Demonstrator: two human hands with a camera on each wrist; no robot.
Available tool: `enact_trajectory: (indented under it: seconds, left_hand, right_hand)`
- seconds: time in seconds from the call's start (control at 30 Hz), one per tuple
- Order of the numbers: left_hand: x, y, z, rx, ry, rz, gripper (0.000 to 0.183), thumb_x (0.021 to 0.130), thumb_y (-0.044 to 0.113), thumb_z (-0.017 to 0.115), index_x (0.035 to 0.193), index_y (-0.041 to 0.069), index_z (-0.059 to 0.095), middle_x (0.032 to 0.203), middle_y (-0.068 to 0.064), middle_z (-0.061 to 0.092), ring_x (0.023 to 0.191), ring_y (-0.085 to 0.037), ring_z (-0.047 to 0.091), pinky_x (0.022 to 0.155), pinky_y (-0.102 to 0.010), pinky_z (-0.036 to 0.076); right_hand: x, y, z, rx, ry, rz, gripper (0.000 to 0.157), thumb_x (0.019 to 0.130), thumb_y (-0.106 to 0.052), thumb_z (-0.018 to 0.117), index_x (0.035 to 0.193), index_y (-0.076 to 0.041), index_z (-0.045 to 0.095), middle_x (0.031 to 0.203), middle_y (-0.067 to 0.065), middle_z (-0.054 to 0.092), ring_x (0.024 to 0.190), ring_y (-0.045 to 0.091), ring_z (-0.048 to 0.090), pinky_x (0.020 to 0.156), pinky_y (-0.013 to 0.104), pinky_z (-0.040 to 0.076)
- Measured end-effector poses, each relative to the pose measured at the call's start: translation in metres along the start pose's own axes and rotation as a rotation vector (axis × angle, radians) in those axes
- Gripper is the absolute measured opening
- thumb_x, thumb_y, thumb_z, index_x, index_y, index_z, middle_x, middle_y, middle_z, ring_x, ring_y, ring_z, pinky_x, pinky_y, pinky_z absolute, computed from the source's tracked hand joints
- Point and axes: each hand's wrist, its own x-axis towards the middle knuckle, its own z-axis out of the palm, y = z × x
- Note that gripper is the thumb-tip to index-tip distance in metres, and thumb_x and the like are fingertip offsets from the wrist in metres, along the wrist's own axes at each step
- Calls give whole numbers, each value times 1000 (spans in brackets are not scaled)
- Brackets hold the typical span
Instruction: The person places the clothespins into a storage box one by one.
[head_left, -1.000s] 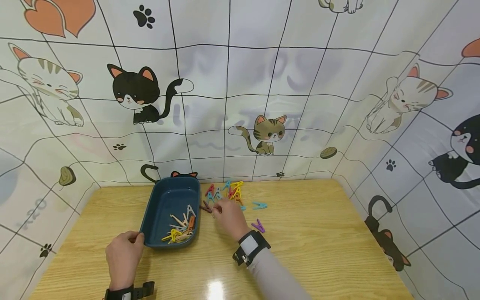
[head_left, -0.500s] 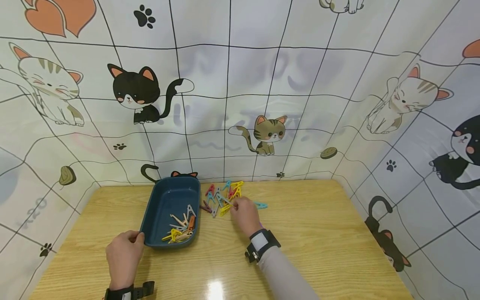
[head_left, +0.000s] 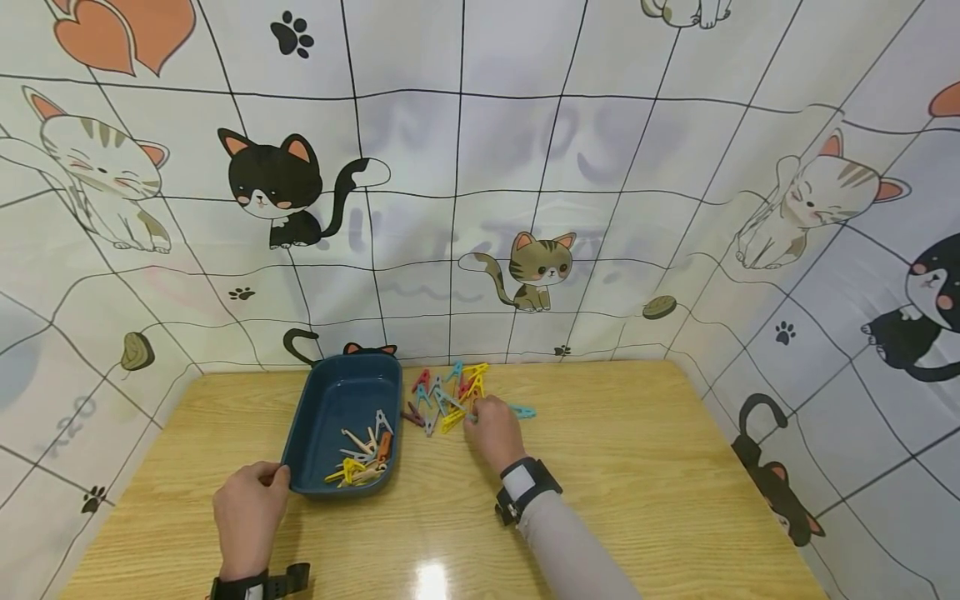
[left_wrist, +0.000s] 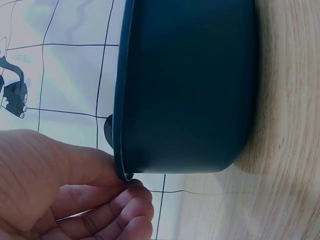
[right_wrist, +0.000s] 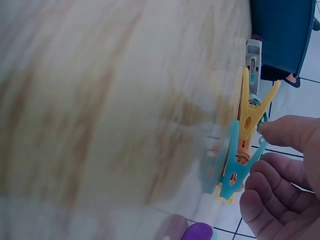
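My left hand (head_left: pixel 251 517) pinches the near left rim of a dark blue rectangular tub (head_left: pixel 330 417), thumb on one side and fingers beneath in the left wrist view. Plastic and wooden clothespins (head_left: pixel 360 467) lie in the tub's near right corner. To its right, my right hand (head_left: pixel 497 433) is at the near edge of a loose pile of coloured clothespins (head_left: pixel 442 396). In the right wrist view, its thumb and index finger pinch one arm of a light blue clothespin (right_wrist: pixel 235 170). A yellow clothespin (right_wrist: pixel 248 112) stands close beside that one.
Another blue clothespin (head_left: pixel 523 412) lies right of the right hand. A purple clothespin (right_wrist: pixel 197 231) shows at the bottom of the right wrist view. The wooden table (head_left: pixel 637 483) meets a cat-patterned curtain (head_left: pixel 420 233) along its back edge.
My right hand has moved right, from beside the brown clothespin to the pile's near right edge, uncovering grey and yellow clothespins and covering the purple one. The left hand keeps its place on the rim.
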Motion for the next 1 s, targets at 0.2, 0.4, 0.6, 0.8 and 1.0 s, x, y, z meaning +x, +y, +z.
enact_trajectory:
  seconds: [0.2, 0.4, 0.6, 0.8, 1.0]
  left_hand:
    - [-1, 1, 0, -10, 5, 1, 15, 88, 0, 69, 87, -13, 75, 70, -22, 70, 55, -30, 63, 50, -38, 44]
    - [-1, 1, 0, -7, 11, 4, 15, 88, 0, 69, 87, -13, 75, 71, -23, 70, 55, -31, 63, 51, -39, 45]
    - [-1, 2, 0, -12, 14, 11, 15, 88, 0, 68, 86, -14, 75, 70, -23, 70, 54, -31, 63, 50, -39, 45]
    - [-2, 2, 0, -10, 19, 13, 14, 87, -1, 69, 85, -13, 75, 69, -22, 70, 54, -30, 62, 50, -39, 44]
    - [-1, 1, 1, -7, 18, 16, 14, 87, -1, 69, 85, -14, 75, 69, -22, 70, 54, -30, 62, 50, -38, 44]
  right_hand:
    - [3, -1, 2, -54, -36, -14, 15, 83, -7, 81, 73, -5, 70, 69, 1, 58, 61, 11, 47, 54, 25, 42]
    - [4, -1, 3, -70, -6, -34, 11, 84, -3, 81, 76, -2, 72, 68, 2, 57, 57, 10, 46, 50, 23, 39]
    - [3, -1, 2, -60, 37, -31, 9, 86, -3, 78, 78, -2, 75, 66, 1, 56, 57, 9, 45, 50, 22, 38]
    - [2, -4, -5, -10, 53, -13, 24, 85, -1, 75, 65, -8, 65, 62, -3, 45, 54, 8, 36, 49, 21, 29]
    - [0, -11, -13, 91, 52, -23, 28, 86, -1, 74, 62, -9, 63, 62, -2, 50, 56, 8, 39, 51, 20, 32]
